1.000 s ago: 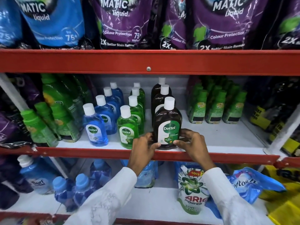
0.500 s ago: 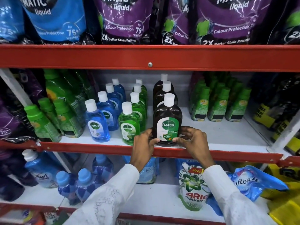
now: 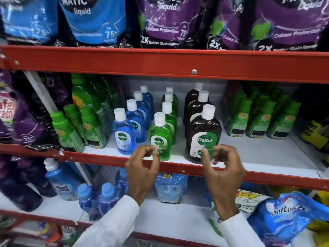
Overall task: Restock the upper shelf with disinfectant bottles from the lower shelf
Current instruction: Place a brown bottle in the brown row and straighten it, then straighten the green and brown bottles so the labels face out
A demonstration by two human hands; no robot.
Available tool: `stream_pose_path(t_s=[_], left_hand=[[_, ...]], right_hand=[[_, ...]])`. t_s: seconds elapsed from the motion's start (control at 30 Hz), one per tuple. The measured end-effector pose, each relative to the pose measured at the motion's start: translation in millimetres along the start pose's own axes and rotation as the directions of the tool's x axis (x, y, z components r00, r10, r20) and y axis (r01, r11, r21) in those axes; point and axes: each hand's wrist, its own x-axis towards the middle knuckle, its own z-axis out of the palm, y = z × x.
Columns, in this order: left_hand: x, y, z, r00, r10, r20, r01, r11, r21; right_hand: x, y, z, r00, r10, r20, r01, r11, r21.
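Note:
On the middle shelf (image 3: 267, 157) stand three rows of white-capped Dettol bottles. The front brown bottle (image 3: 204, 132) stands upright at the shelf's front edge, with two more brown ones behind it. A row of green bottles (image 3: 161, 139) and a row of blue bottles (image 3: 123, 134) stand to its left. My left hand (image 3: 142, 168) hovers in front of the green bottle, fingers curled and apart, holding nothing. My right hand (image 3: 225, 166) hovers just in front of the brown bottle's lower right, also empty.
Green-capped green bottles (image 3: 258, 120) fill the shelf's right side and more lean at the left (image 3: 71, 129). Detergent pouches (image 3: 165, 20) hang above the red shelf rail (image 3: 160, 63). The lower shelf holds blue bottles (image 3: 96, 198), an Ariel pouch (image 3: 231, 204) and a Softouch pouch (image 3: 284, 216).
Both hands have let go of the front brown bottle and pulled back towards me. The bottle stays upright at the shelf edge. The left hand has shifted left.

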Motion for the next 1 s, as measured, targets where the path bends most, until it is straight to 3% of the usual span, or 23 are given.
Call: stream_pose_path(t_s=[0.07,0.13,0.27,0.37,0.63,0.87,1.0], left_hand=[[10.9,-12.9,-7.0,0.997,-0.063,0.033,0.062,0.998,0.011],[19.1,-30.0,-5.5,0.981,-0.125,0.151,0.115,0.991,0.072],[32.1,-50.3,0.1,0.918,-0.129,0.375,0.102,0.991,0.092],[38.9,-55.9,3.7,0.912,-0.086,0.402,0.068,0.996,0.060],[37.1,-56.4,12.8,0.903,-0.112,0.415,0.168,0.981,-0.102],[39.3,-57.8,12.2,0.908,-0.079,0.411,0.119,0.990,-0.074],[36.1,-50.8,4.8,0.893,-0.105,0.437,0.181,0.974,-0.136]], right_hand=[[-9.4,-7.0,28.8,0.983,-0.008,0.184,0.004,1.000,0.021],[-14.3,-3.6,56.4,0.929,0.022,0.370,-0.018,1.000,-0.014],[-15.9,13.7,89.9,0.856,0.051,0.515,0.015,0.992,-0.124],[-12.8,19.9,94.5,0.845,0.094,0.526,-0.002,0.985,-0.172],[-12.0,25.6,95.7,0.885,0.117,0.450,-0.029,0.980,-0.198],[-14.7,20.7,97.2,0.907,0.130,0.400,-0.035,0.971,-0.235],[-16.8,15.7,92.8,0.917,0.177,0.357,-0.115,0.976,-0.187]])
